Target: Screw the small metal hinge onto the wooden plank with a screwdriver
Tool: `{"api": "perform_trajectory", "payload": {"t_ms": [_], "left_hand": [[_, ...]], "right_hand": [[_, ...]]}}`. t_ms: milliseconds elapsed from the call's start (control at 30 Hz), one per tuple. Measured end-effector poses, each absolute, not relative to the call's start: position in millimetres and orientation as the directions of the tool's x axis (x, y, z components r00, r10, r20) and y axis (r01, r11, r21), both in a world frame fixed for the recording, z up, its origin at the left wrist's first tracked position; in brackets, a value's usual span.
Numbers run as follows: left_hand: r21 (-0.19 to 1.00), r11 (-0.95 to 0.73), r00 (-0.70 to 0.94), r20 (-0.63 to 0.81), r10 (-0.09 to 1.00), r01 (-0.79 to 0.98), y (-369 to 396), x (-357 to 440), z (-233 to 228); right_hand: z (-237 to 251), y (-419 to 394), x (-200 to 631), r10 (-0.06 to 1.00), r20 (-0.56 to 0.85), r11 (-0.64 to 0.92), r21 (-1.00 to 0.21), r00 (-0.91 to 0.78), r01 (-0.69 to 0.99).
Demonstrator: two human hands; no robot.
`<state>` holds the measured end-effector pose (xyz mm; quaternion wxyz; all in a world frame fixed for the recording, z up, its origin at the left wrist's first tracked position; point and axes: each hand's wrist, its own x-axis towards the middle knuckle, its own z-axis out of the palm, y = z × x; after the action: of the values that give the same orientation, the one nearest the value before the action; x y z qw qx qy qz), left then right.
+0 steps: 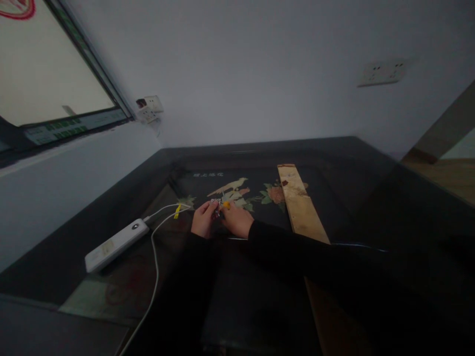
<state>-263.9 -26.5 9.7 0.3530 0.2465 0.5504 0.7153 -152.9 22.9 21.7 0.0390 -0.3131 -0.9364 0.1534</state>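
Note:
My left hand and my right hand meet over a dark table with a bird-and-flower picture under glass. Between the fingertips is a small object, too small and dim to name; both hands pinch it. A small yellow piece shows at my right fingertips. Both sleeves are black.
A white power bank lies at the left with a white cable running toward me and toward the hands; a yellow tag sits on the cable. A wooden slat lies right of the hands. Wall sockets are behind.

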Motion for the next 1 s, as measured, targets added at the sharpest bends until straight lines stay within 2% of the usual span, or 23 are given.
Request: {"api": "perform_trajectory", "payload": {"t_ms": [100,233,333,433,533,633,700,833,1000], "left_hand": [[0.964,-0.136,-0.619,-0.036,0.784,-0.228,-27,-264,9],[0.966,-0.080,-0.569,-0.077,0.819,-0.246,-31,-253,13],[0.954,0.016,-0.449,-0.156,0.880,-0.300,-34,-227,15],[0.935,0.139,-0.229,-0.221,0.948,-0.326,-35,-186,13],[0.944,0.194,-0.018,-0.206,0.978,-0.269,-30,-141,10],[0.957,0.207,0.103,-0.189,0.977,-0.202,-23,-105,9],[0.967,0.196,0.121,-0.178,0.977,-0.162,-19,-89,9],[0.992,0.126,0.060,-0.125,0.990,-0.021,-21,-77,8],[0.984,0.069,0.030,-0.075,0.997,0.166,-25,-77,2]], "right_hand": [[33,34,-133,0.572,-0.010,0.759,-0.373,-0.820,0.534],[47,55,-77,0.531,0.102,0.718,-0.582,-0.841,0.383],[49,64,-18,0.607,0.088,0.541,-0.774,-0.790,0.329],[43,61,40,0.708,0.051,0.357,-0.887,-0.704,0.294],[34,48,80,0.784,0.043,0.265,-0.925,-0.620,0.272],[26,35,99,0.840,0.051,0.218,-0.943,-0.540,0.251],[21,28,104,0.856,0.062,0.200,-0.955,-0.512,0.218],[16,18,104,0.825,0.109,0.236,-0.958,-0.555,0.162],[16,13,104,0.806,0.122,0.276,-0.943,-0.579,0.187]]}}
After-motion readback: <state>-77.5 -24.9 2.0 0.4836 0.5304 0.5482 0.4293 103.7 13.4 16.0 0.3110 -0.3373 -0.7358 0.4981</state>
